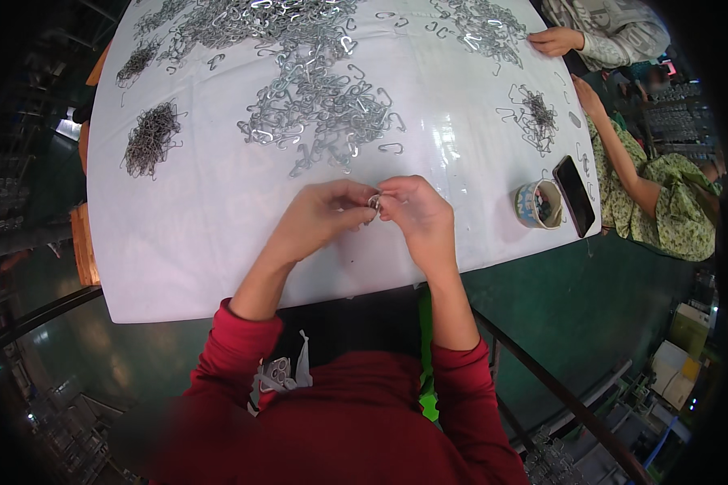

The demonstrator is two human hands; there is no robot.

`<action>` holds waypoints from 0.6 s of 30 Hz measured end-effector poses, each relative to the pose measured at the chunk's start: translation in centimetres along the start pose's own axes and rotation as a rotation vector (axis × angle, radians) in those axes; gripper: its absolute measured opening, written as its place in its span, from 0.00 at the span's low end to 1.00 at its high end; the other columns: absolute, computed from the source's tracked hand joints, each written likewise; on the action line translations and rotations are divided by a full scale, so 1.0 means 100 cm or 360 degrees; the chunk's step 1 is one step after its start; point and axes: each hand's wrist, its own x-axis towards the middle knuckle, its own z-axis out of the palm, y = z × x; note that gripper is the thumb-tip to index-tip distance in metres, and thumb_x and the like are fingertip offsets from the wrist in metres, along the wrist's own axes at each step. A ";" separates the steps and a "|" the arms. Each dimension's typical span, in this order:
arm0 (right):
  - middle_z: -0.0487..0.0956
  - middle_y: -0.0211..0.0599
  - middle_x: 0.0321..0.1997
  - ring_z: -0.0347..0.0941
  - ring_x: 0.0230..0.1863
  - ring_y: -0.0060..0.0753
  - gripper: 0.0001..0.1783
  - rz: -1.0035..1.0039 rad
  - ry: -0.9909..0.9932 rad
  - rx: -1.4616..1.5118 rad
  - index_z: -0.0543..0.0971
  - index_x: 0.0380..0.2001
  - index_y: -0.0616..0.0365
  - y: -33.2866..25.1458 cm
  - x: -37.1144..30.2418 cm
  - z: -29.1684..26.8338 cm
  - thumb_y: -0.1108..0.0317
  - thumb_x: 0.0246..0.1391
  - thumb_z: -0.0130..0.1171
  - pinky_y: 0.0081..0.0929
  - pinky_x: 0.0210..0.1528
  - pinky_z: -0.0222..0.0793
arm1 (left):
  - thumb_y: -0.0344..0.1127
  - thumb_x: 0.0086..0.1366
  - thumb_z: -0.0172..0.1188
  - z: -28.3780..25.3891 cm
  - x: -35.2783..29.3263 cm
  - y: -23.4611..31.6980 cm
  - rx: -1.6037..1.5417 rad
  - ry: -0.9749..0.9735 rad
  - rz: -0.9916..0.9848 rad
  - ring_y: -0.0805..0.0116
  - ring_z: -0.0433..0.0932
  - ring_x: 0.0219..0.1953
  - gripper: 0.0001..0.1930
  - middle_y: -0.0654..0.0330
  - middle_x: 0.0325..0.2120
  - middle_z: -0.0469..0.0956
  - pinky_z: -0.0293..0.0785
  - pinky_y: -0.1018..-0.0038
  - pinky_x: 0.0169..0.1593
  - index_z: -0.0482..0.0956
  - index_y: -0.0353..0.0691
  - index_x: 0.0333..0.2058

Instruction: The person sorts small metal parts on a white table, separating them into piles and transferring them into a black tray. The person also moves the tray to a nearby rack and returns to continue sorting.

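Observation:
Both hands meet over the near part of the white-covered table, pinching one small silvery metal carabiner hook (374, 204) between their fingertips. My left hand (325, 214) grips it from the left with thumb and forefinger. From the other side the fingers of my right hand (419, 213) close on it, partly hiding it. Just beyond lies a loose pile of shiny carabiner hooks (323, 113). Thin bent wire pieces form a darker heap (152, 139) on the left, and a smaller wire heap (538, 119) lies on the right.
A paper cup (537, 204) holding small dark bits stands at the right, beside a black phone (573, 196) near the table edge (493, 264). Two other people's hands (556, 41) (588, 99) rest along the right side. More hooks (481, 28) lie at the far right.

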 end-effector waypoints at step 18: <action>0.77 0.32 0.36 0.74 0.33 0.22 0.06 0.0216 -0.0438 0.0046 0.80 0.38 0.63 -0.005 0.003 -0.010 0.78 0.56 0.57 0.19 0.34 0.74 | 0.27 0.59 0.61 -0.006 -0.001 -0.011 -0.0247 -0.0061 -0.0236 0.75 0.76 0.29 0.05 0.61 0.27 0.78 0.73 0.79 0.33 0.78 0.34 0.34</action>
